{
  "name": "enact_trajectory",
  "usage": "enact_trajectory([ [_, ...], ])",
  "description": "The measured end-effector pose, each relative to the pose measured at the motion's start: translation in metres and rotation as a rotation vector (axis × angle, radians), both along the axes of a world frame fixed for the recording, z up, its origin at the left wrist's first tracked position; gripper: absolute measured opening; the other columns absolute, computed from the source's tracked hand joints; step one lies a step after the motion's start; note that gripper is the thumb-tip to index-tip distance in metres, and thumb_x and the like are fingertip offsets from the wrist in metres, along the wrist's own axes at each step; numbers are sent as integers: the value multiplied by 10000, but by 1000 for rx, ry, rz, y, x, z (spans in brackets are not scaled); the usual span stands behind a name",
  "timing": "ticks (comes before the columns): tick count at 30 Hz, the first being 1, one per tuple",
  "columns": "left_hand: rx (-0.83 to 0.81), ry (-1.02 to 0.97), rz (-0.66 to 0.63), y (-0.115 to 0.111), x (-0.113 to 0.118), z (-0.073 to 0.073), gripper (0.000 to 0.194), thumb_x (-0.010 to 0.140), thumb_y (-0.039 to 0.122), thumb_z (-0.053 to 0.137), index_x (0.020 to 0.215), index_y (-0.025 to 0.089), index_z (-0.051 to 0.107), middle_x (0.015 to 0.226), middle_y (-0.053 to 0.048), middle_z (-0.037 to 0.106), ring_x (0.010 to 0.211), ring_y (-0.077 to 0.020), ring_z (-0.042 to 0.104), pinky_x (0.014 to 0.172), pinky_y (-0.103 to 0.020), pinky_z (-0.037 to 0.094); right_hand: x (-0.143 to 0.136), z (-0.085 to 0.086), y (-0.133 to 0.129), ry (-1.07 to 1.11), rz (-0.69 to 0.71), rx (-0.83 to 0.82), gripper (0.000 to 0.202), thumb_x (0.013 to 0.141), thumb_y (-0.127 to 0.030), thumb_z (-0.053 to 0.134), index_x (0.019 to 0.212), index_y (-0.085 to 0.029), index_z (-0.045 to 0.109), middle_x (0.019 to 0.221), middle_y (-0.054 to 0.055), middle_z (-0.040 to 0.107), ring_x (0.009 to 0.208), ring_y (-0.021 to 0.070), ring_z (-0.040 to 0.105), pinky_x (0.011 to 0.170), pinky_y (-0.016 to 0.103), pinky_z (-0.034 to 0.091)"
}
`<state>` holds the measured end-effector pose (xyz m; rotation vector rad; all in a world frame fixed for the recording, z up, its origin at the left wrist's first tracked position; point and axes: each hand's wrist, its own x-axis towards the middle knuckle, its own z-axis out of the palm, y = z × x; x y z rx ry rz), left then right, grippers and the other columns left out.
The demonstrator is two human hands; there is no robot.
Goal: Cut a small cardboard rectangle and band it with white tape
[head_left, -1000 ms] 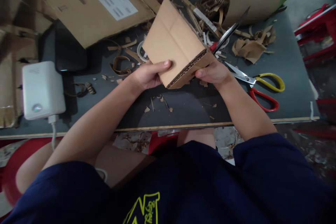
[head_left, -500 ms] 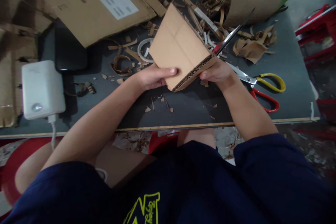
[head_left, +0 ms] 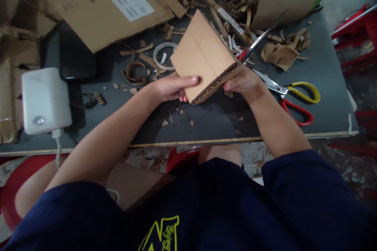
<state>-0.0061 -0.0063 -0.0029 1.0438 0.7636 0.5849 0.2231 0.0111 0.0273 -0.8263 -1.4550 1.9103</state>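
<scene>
Both forearms reach in over the table (head_left: 212, 129) and angle toward each other, the hands apart but clamped on the same cardboard piece (head_left: 203, 57), which is held between them above the tabletop. The left hand (head_left: 176, 86) grips its near left corner, thumb laid flat on the upper face and fingers curled beneath. The right hand (head_left: 246, 79) pinches the right corner, thumb against the side below the cut edge.

The piece is smooth, tan and angular, with a faint crease across its face; its near edge shows raw, wavy corrugation, and a second face slopes down under it. Beyond the right hand, a red-handled blade (head_left: 255, 45) juts out, narrow and shiny. Just outside the right wrist lie metal scissors (head_left: 283, 91) with one yellow and one red loop. Past the left hand is a pale ring of tape (head_left: 156, 57) among curled paper scraps, and well to its left sits a glossy white power bank (head_left: 47, 100) with a cable.

The cardboard hides most of the left fingers and the underside of the right hand, so I cannot tell whether the latter also grips the red handle. The blade's dark tip is blurred.
</scene>
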Motion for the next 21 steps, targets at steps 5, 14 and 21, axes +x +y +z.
enact_trajectory([
  [5, 73, 11, -41, 1, 1, 1, 694, 605, 799, 792, 860, 155, 740, 551, -87, 625, 619, -297, 701, 666, -457, 643, -3, 7, -1, -120, -51, 5, 686, 194, -455, 933, 762, -313, 574, 1133, -40, 759, 1376, 298, 543, 966, 438, 596],
  [14, 55, -117, -154, 4, 4, 7, 714, 529, 708, 900, 842, 99, 699, 510, -40, 607, 332, -97, 464, 280, -195, 327, 0, 1, 2, -109, -66, -13, 720, 139, -514, 951, 667, -296, 514, 840, -70, 748, 1003, 254, 721, 843, 412, 610],
  [21, 295, -191, 281, 10, 9, 10, 629, 475, 559, 972, 894, 176, 703, 817, -27, 707, 554, -92, 571, 392, -188, 402, -8, 0, 4, 60, -356, 250, 577, 456, -648, 883, 807, -296, 591, 933, -5, 739, 1185, 273, 649, 980, 427, 568],
])
